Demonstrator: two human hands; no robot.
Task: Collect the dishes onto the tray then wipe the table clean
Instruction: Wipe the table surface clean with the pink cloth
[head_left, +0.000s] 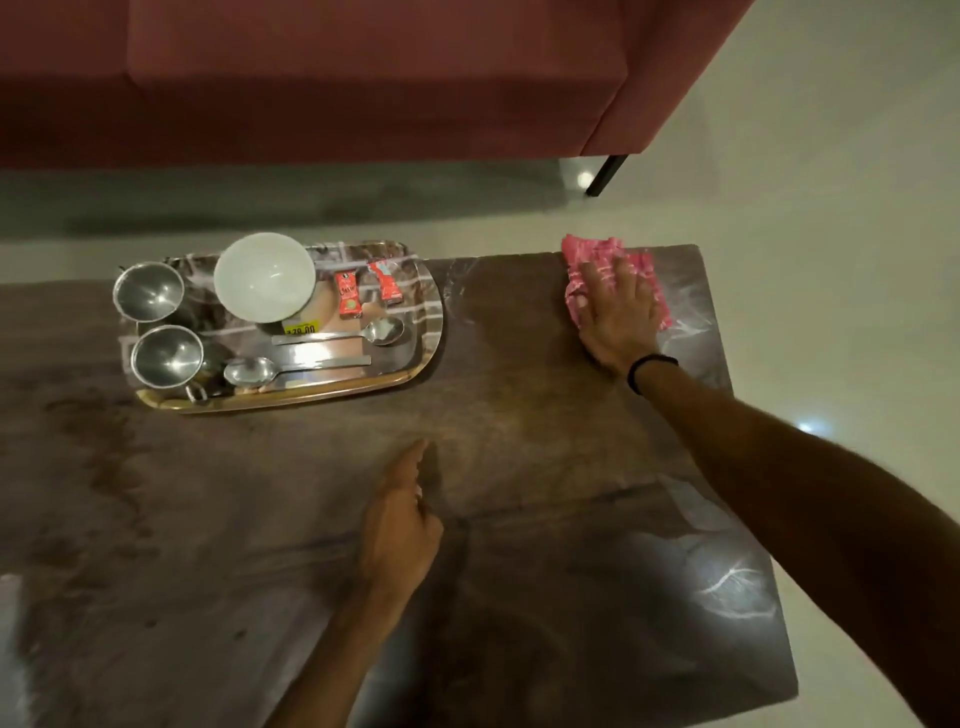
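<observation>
**Wiping stage: risks and blind spots**

The right hand (618, 312) lies flat, fingers spread, pressing the pink cloth (597, 260) at the desk's (519, 519) far right corner; its grip encloses nothing. The left hand (400, 525) rests loosely open on the desk, empty. The tray (426, 332) stands far left, carrying the bowl (265, 278), two steel cups, spoons and sachets.

Risk: a leftward wipe could strike the tray. Cloth overhanging the edge may slip off.

The desk's left end is cut off; stains are hard to judge in glare.
</observation>
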